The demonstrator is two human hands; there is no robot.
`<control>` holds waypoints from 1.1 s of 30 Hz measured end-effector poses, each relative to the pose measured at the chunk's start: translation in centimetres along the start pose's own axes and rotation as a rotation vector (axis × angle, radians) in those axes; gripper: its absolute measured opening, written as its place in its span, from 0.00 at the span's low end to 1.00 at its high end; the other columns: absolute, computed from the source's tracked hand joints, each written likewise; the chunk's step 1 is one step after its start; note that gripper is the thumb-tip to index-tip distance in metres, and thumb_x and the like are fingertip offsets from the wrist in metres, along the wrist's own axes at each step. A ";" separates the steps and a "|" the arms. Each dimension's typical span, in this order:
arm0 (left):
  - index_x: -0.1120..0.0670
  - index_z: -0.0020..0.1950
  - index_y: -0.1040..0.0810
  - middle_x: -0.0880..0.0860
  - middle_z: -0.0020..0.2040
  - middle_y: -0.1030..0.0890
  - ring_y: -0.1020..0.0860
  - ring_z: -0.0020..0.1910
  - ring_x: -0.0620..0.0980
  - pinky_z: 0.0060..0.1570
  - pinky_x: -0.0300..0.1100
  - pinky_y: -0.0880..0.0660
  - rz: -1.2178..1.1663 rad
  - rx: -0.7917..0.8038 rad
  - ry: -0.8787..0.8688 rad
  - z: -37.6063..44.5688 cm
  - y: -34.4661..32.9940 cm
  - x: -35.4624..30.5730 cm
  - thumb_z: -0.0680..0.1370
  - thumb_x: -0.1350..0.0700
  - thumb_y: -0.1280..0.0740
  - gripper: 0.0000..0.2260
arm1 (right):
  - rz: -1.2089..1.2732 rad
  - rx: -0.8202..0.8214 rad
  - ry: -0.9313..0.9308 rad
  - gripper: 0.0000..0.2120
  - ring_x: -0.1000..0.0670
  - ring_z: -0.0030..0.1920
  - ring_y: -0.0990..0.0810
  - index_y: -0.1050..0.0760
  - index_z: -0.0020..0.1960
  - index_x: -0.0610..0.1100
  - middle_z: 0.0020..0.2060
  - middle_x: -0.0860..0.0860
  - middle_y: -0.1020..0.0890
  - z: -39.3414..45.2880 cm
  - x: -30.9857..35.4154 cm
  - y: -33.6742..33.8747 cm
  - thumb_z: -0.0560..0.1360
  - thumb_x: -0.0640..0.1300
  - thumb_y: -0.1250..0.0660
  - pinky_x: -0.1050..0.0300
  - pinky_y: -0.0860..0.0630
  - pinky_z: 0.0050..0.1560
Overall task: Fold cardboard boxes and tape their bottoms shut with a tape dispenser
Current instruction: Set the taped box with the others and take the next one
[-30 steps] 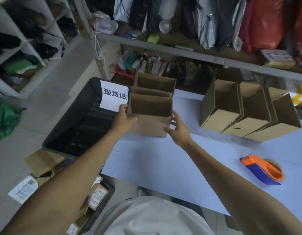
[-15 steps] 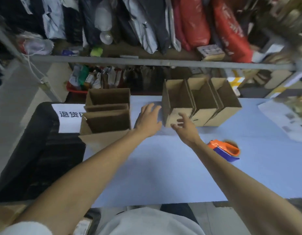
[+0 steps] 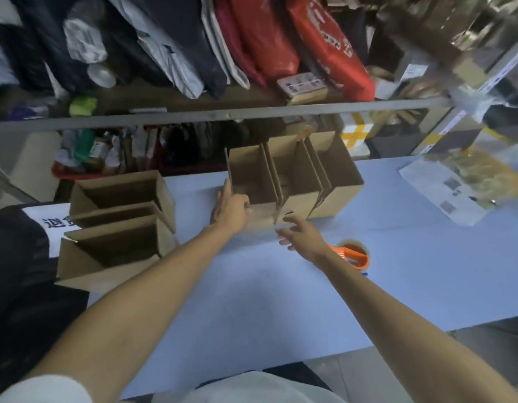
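Cardboard boxes, three in a row [image 3: 292,181]: standing open-topped and pressed side by side at the far middle of the blue table [image 3: 252,301], leaning slightly.
Leftmost box of the row [image 3: 252,175]: being gripped by the left hand [image 3: 230,209], fingers curling over its near left corner and front wall, thumb lying along the left wall.
Right hand [image 3: 301,235]: hovering just in front of the row, near the seam between the first and second boxes, fingers spread apart and loosely bent, holding nothing; whether the fingertips are touching cardboard cannot be told through the blur.
Tape dispenser [image 3: 352,254]: orange, lying on the table just right of the right wrist, partly hidden by it, apart from the boxes.
Second group of boxes [image 3: 118,222]: sitting open-topped at the table's left edge, one behind another.
White sign [image 3: 51,222]: showing printed characters, lying left of that group on a black bin [image 3: 22,271].
Printed sheet [image 3: 443,190]: resting at the table's far right.
Shelf [image 3: 223,114]: running behind the table, carrying packed bags and parcels.
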State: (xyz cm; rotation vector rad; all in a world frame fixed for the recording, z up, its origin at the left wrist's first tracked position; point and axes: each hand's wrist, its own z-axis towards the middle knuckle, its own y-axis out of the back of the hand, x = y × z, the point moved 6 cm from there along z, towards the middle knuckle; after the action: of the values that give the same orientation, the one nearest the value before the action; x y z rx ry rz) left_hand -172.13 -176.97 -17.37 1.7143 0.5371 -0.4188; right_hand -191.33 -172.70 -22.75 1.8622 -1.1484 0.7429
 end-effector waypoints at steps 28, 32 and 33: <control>0.42 0.67 0.33 0.53 0.62 0.23 0.24 0.58 0.53 0.55 0.49 0.27 -0.230 -0.010 0.129 -11.3 -0.6 6.0 0.74 0.29 0.47 0.27 | -0.044 -0.061 0.177 0.21 0.46 0.62 0.25 0.21 0.64 0.53 0.65 0.50 0.23 -6.9 -4.9 1.4 0.82 0.35 0.44 0.55 0.23 0.56; 0.43 0.72 0.37 0.52 0.66 0.26 0.22 0.55 0.55 0.56 0.51 0.24 -0.375 0.303 0.250 -15.0 -5.8 7.7 0.78 0.33 0.45 0.26 | 0.294 -0.076 -0.048 0.20 0.46 0.57 0.22 0.16 0.51 0.45 0.56 0.47 0.18 -10.0 -7.5 1.4 0.76 0.31 0.45 0.58 0.25 0.48; 0.44 0.74 0.39 0.51 0.70 0.28 0.24 0.61 0.55 0.61 0.51 0.26 -0.378 0.347 0.243 -15.9 -6.9 7.8 0.79 0.36 0.42 0.26 | 0.320 -0.054 -0.103 0.16 0.46 0.55 0.21 0.16 0.49 0.42 0.53 0.48 0.17 -10.6 -8.0 1.2 0.74 0.34 0.42 0.59 0.25 0.44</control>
State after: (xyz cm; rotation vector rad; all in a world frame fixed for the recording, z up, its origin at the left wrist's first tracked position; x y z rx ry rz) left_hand -169.82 -159.27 -23.99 2.0136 1.0211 -0.6025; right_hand -196.45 -160.38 -23.47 1.7074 -1.5408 0.7891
